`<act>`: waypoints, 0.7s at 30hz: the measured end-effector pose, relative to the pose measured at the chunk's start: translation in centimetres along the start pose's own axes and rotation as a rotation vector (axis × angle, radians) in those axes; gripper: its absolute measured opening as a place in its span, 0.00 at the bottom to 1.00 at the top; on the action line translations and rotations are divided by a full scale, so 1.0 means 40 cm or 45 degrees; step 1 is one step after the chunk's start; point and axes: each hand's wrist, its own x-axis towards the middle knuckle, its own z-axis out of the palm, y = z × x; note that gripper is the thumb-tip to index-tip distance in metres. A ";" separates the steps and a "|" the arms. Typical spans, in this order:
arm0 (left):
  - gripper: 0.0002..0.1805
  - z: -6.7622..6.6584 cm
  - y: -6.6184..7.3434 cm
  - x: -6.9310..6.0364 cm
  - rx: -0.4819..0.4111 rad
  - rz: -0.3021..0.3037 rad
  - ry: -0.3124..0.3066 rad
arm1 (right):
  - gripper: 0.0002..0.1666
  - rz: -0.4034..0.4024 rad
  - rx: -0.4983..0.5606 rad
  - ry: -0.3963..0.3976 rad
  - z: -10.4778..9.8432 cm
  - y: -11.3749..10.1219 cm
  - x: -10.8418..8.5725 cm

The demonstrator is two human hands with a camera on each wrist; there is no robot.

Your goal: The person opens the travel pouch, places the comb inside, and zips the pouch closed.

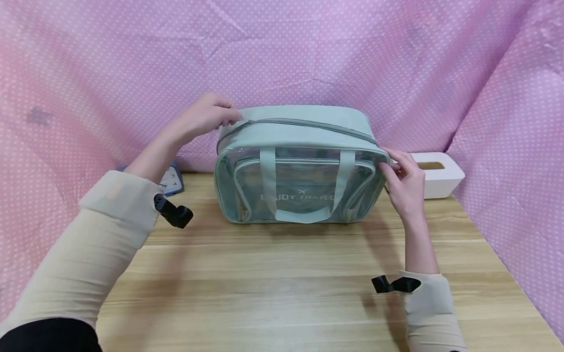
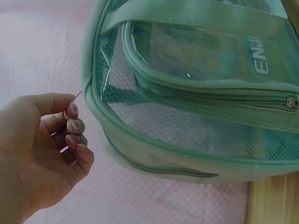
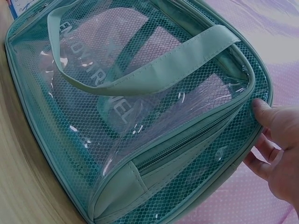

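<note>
A mint-green toiletry bag [image 1: 306, 188] with clear panels, a front pocket and a loop handle [image 3: 154, 79] stands upright on the wooden table. Along its top runs a grey zipper [image 1: 303, 123], which looks closed over most of its length. At the bag's upper left end my left hand [image 1: 212, 115] pinches a thin zipper pull [image 2: 77, 96] between thumb and forefinger. My right hand [image 1: 404, 183] grips the bag's upper right corner, thumb on the front edge and fingers behind it. The bag's back is hidden.
A white tissue box [image 1: 437, 173] sits to the right, partly behind my right hand. On the left, a blue clock [image 1: 172, 180] is half covered by my left forearm. Pink dotted cloth [image 1: 304, 47] hangs behind and on both sides of the table [image 1: 278, 282].
</note>
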 end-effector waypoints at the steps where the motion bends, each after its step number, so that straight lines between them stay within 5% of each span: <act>1: 0.19 -0.002 -0.005 -0.002 -0.005 -0.005 0.004 | 0.18 0.002 -0.004 0.000 0.000 -0.001 0.000; 21: 0.20 -0.014 -0.129 -0.044 -0.089 -0.090 0.062 | 0.19 0.007 -0.032 0.007 0.000 -0.003 0.000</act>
